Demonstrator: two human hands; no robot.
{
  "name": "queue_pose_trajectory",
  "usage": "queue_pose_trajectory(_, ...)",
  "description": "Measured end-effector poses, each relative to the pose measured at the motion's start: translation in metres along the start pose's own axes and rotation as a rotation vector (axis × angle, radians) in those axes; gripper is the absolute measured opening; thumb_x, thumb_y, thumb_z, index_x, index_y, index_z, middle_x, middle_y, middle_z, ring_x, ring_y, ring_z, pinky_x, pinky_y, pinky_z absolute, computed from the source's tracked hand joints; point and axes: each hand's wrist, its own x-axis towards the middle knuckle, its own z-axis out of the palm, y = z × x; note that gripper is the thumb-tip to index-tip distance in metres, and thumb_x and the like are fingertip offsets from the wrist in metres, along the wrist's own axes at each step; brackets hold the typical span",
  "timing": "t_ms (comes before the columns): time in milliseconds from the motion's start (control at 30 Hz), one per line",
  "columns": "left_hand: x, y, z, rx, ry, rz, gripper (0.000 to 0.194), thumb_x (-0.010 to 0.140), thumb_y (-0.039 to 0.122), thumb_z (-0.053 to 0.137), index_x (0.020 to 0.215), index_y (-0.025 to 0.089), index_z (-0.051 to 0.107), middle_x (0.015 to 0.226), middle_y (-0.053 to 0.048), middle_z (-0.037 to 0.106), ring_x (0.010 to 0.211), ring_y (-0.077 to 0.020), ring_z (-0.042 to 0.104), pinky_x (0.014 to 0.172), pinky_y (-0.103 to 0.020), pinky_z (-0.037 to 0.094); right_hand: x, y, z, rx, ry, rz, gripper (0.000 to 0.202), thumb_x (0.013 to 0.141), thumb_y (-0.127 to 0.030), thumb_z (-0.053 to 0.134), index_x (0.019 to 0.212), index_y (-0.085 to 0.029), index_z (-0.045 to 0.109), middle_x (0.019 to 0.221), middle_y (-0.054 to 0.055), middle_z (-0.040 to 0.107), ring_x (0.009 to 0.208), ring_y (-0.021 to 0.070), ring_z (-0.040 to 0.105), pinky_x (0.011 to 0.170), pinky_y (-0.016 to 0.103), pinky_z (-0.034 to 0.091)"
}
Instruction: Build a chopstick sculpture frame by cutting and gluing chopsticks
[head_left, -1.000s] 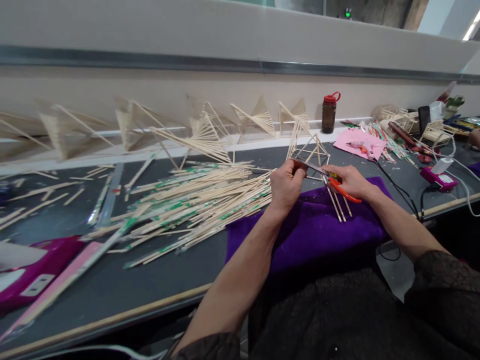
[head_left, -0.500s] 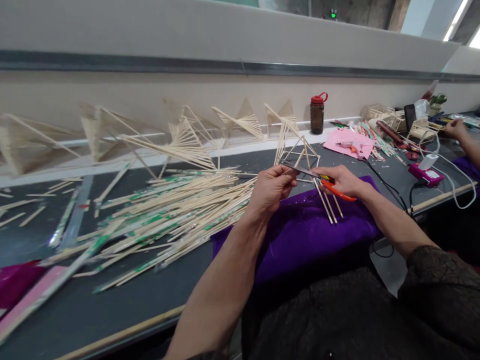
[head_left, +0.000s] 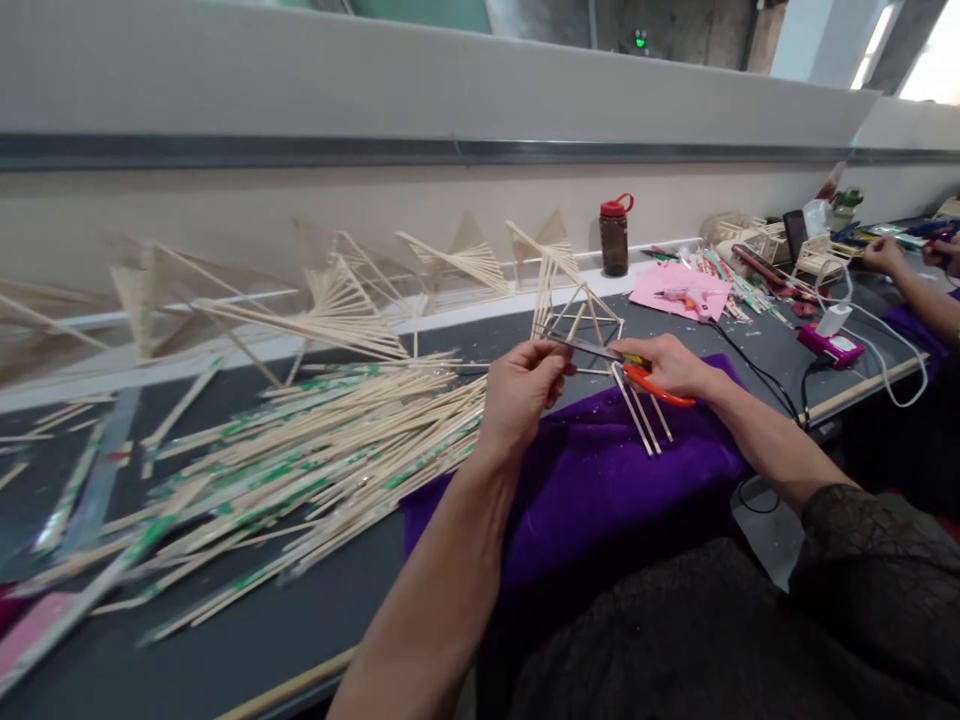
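My right hand (head_left: 670,362) is closed around the orange handle of a pair of scissors (head_left: 660,390), whose long metal blades point left. Close to the blade tips, my left hand (head_left: 525,382) pinches with thumb and fingertips; what lies between them is too small and covered to make out. Just behind both hands stands a frame of thin wooden sticks (head_left: 598,310). Below the right hand, a few pale sticks (head_left: 643,420) extend over a purple cloth (head_left: 600,490) at the table edge.
Loose wooden sticks (head_left: 337,430), many in green-printed wrappers, spread across the left. Several twisted stick models (head_left: 352,300) line the wall beside a red-capped bottle (head_left: 614,240). A glue gun (head_left: 686,297) rests on pink paper. Right of it are a magenta power adapter (head_left: 830,345) and another person's hand (head_left: 885,255).
The view has shifted slightly, so the scene sits further left and a little lower. Both hands keep nearly the same pose, with the scissors still by the left fingertips.
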Motion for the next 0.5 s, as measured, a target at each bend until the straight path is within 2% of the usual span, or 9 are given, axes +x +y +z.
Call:
queue_pose_trajectory(133, -0.0036, -0.0022, 0.0022, 0.459, 0.211, 0.341, 0.010, 0.078, 0.029, 0.059, 0.078, 0.020, 0.063, 0.067, 0.000, 0.062, 0.063, -0.0142, 0.056, 0.058, -0.024, 0.040, 0.0016, -0.0017, 0.0016, -0.005, 0.064, 0.028, 0.039, 0.080, -0.023, 0.053, 0.116, -0.017, 0.065, 0.085, 0.002, 0.067, 0.067, 0.0112, 0.050, 0.069, 0.024, 0.036)
queue_pose_trajectory(233, -0.0036, -0.0030, 0.0009, 0.609, 0.245, 0.491, 0.012, 0.082, 0.029, 0.057, 0.074, 0.021, 0.062, 0.072, -0.003, 0.063, 0.071, -0.0176, 0.059, 0.065, -0.026, 0.040, 0.0016, -0.0042, 0.0021, -0.007, 0.045, 0.029, 0.039, 0.080, -0.022, 0.053, 0.117, -0.017, 0.065, 0.085, 0.002, 0.067, 0.067, 0.0109, 0.050, 0.069, 0.024, 0.036)
queue_pose_trajectory(367, -0.0030, -0.0035, -0.0003, 0.651, 0.240, 0.490, 0.013, 0.081, 0.029, 0.057, 0.072, 0.022, 0.061, 0.071, -0.004, 0.063, 0.070, -0.0188, 0.057, 0.066, -0.027, 0.039, 0.0013, -0.0053, 0.0030, -0.008, 0.008, 0.049, 0.043, 0.079, -0.020, 0.053, 0.121, -0.019, 0.063, 0.084, 0.001, 0.068, 0.065, 0.0104, 0.048, 0.067, 0.023, 0.037)
queue_pose_trajectory(500, -0.0045, -0.0011, -0.0012, 0.542, 0.182, 0.379, 0.015, 0.082, 0.032, 0.056, 0.075, 0.021, 0.064, 0.059, 0.001, 0.056, 0.059, -0.0153, 0.052, 0.058, -0.025, 0.037, 0.0015, -0.0023, 0.0033, 0.009, 0.015, 0.043, 0.043, 0.079, -0.020, 0.053, 0.121, -0.020, 0.063, 0.088, 0.001, 0.068, 0.066, 0.0105, 0.049, 0.068, 0.023, 0.037)
